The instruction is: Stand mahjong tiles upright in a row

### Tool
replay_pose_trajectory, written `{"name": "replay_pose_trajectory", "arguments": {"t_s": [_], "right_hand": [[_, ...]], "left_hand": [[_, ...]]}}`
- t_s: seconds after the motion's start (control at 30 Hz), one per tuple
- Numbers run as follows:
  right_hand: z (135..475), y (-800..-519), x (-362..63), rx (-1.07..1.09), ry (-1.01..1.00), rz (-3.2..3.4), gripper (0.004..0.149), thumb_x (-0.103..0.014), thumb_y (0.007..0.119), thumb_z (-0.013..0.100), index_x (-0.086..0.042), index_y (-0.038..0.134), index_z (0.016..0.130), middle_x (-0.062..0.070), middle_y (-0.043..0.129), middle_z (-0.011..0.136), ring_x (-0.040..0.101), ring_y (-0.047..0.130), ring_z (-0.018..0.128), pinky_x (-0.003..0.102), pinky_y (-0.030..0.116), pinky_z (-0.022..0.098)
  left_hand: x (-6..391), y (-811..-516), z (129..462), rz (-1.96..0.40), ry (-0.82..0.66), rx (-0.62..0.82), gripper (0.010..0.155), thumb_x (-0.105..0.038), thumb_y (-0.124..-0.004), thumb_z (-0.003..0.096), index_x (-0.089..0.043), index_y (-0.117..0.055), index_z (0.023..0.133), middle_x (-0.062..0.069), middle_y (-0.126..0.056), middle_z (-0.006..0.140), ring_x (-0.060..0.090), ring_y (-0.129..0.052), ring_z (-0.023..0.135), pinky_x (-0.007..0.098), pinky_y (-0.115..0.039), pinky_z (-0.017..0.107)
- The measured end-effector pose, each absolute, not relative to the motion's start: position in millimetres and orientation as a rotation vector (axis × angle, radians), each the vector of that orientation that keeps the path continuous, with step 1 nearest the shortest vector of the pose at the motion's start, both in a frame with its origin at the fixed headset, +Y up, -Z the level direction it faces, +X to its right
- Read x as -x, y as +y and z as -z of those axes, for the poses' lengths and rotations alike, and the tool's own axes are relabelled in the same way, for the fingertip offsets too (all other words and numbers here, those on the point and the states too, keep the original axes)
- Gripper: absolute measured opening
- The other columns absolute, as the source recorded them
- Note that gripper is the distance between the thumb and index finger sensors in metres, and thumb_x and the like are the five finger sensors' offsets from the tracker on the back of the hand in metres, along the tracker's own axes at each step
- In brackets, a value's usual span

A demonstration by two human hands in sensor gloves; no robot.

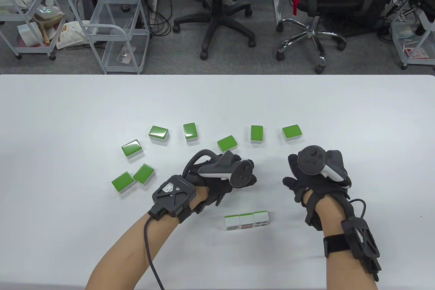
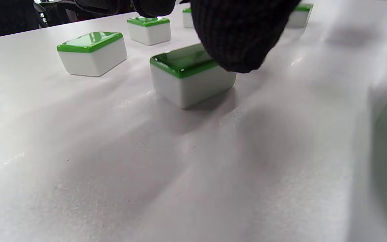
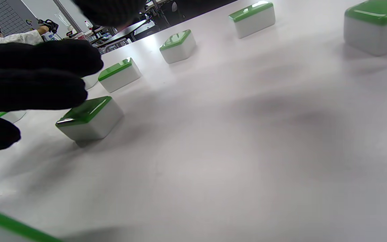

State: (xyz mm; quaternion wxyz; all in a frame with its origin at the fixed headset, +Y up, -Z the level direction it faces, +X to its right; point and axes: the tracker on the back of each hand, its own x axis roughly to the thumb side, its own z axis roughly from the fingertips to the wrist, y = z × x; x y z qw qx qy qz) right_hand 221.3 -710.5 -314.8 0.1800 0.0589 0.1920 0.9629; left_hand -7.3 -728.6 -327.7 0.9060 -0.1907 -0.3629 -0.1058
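Observation:
Three mahjong tiles (image 1: 246, 221) stand upright side by side near the table's front, faces toward me. Several green-backed tiles lie flat in an arc behind them. My left hand (image 1: 238, 167) reaches over one flat tile (image 1: 227, 143). In the left wrist view a gloved fingertip (image 2: 237, 40) touches the far top edge of that tile (image 2: 186, 77). The right wrist view shows the same tile (image 3: 89, 117) with the left hand's fingers (image 3: 35, 77) on its top. My right hand (image 1: 299, 174) is empty, to the right of the left hand and apart from every tile.
Other flat tiles lie at the left (image 1: 123, 182) (image 1: 145, 173) (image 1: 132, 148), at the back (image 1: 158, 133) (image 1: 190, 131) (image 1: 257, 133) and at the back right (image 1: 292, 132). The table's far edge (image 1: 217, 75) has office chairs and carts beyond it.

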Motion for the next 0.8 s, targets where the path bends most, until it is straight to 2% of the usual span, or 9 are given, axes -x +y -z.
{"name": "replay_pose_trajectory", "arguments": {"t_s": [0.1,0.17,0.27,0.5,0.6,0.8], "right_hand": [[315,-710,-221,-0.17,0.541,-2.725,0.078,-0.043,0.07,0.037,-0.009,0.036,0.098,0.024,0.022,0.104,0.06,0.022,0.089,0.074,0.035,0.058],[315,-709,-222,-0.17,0.536,-2.718,0.078,-0.043,0.07,0.037,-0.009,0.036,0.098,0.024,0.022,0.104,0.06,0.022,0.089,0.074,0.035,0.058],[316,-709,-224,-0.166,0.532,-2.718,0.078,-0.043,0.07,0.037,-0.009,0.036,0.098,0.024,0.022,0.104,0.061,0.022,0.089,0.074,0.036,0.058],[316,-709,-227,-0.156,0.532,-2.707,0.078,-0.043,0.07,0.037,-0.008,0.036,0.098,0.024,0.022,0.104,0.06,0.023,0.089,0.074,0.036,0.059],[316,-709,-226,-0.162,0.534,-2.702,0.078,-0.043,0.07,0.037,-0.008,0.036,0.098,0.024,0.022,0.104,0.06,0.023,0.089,0.074,0.036,0.059],[315,-707,-226,-0.175,0.522,-2.689,0.078,-0.043,0.07,0.037,-0.008,0.036,0.098,0.024,0.022,0.104,0.06,0.023,0.089,0.074,0.037,0.059]], "left_hand": [[1,-739,333,0.295,-0.749,0.399,0.075,-0.032,-0.087,0.0308,-0.059,-0.048,0.089,-0.027,-0.031,0.112,0.024,-0.05,0.115,0.052,-0.054,0.08],[-1,-741,335,0.325,-0.751,0.359,0.074,-0.033,-0.088,0.0301,-0.059,-0.051,0.089,-0.025,-0.036,0.112,0.016,-0.07,0.109,0.05,-0.06,0.079],[-3,-744,336,0.361,-0.74,0.327,0.076,-0.037,-0.09,0.0282,-0.059,-0.05,0.089,-0.024,-0.043,0.112,0.009,-0.084,0.098,0.047,-0.065,0.076],[-5,-747,333,0.396,-0.734,0.267,0.083,-0.048,-0.092,0.0191,-0.055,-0.051,0.091,-0.023,-0.06,0.106,0.002,-0.096,0.077,0.041,-0.073,0.071],[-2,-745,338,0.307,-0.713,0.323,0.085,-0.053,-0.094,0.0148,-0.047,-0.057,0.091,-0.019,-0.07,0.1,0.001,-0.101,0.07,0.04,-0.076,0.07],[22,-727,338,0.17,-0.667,0.486,0.083,-0.052,-0.088,0.0166,-0.034,-0.059,0.093,-0.007,-0.075,0.1,0.008,-0.105,0.07,0.041,-0.077,0.069]]}}
